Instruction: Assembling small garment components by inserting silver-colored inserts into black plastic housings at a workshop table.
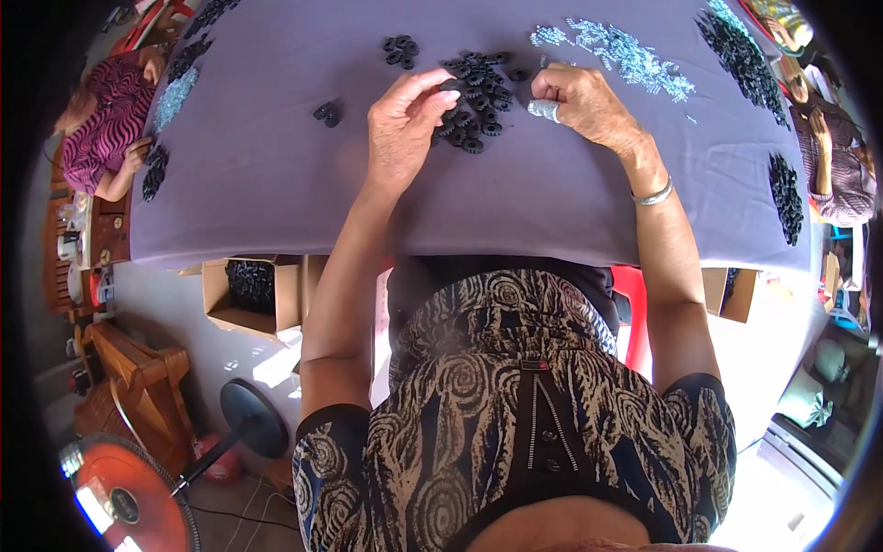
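Patterned dress (515, 386) nearest cam; purple table (276, 184) beyond. L hand (402, 129) pinches one black ring (452, 85) over ring pile (474, 101); R hand (575, 99) closed, contents unclear. Step: mid-pick/assembly; next needs steady two-hand alignment.

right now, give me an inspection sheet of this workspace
surface: table under a grey-purple cloth
job's things: pile of black rings; silver small parts beyond it
clutter: smaller ring heaps and black piles along the edges
grippers: left hand pinches one black ring; right hand, closed, with a metal thimble, rests by the pile
cables: cord on the floor near the fan
surroundings: open box of black parts under the table; other people seated at both sides
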`<state>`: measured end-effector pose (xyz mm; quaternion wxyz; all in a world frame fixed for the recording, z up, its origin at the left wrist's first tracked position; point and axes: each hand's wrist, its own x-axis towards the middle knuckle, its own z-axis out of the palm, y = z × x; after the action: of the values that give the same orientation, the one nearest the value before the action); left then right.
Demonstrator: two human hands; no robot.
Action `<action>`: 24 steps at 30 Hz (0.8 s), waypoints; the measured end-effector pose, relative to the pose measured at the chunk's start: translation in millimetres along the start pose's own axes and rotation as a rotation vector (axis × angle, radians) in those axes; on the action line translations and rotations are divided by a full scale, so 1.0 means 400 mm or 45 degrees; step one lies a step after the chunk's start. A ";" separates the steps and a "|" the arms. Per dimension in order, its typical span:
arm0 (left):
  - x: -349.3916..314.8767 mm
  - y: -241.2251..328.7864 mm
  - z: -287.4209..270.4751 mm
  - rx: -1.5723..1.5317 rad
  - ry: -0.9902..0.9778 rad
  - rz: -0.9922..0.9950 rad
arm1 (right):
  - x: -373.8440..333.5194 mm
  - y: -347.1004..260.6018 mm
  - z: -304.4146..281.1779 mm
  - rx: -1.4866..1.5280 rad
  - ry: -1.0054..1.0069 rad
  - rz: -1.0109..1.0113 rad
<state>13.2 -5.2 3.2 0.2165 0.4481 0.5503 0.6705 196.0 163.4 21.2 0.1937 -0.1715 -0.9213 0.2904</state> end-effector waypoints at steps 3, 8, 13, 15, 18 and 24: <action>0.002 0.004 0.005 -0.005 -0.020 0.030 | -0.003 -0.018 -0.006 0.026 -0.083 0.155; 0.002 0.010 0.005 0.044 -0.059 0.072 | -0.004 -0.017 0.008 -0.007 -0.021 0.044; 0.000 0.023 0.005 -0.012 -0.039 0.026 | -0.005 -0.026 0.007 0.005 -0.002 0.043; 0.002 0.026 0.004 -0.034 -0.007 0.002 | -0.008 -0.039 -0.003 0.150 0.011 0.176; 0.007 0.023 -0.003 0.156 -0.106 0.046 | -0.003 -0.003 0.003 0.394 0.125 0.156; 0.009 0.024 -0.008 -0.029 -0.024 -0.027 | -0.002 0.016 -0.004 0.693 0.106 0.173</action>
<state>10.8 -7.0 13.5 0.2339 0.4460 0.5452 0.6702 198.9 168.6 18.3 0.2505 -0.1862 -0.7870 0.5322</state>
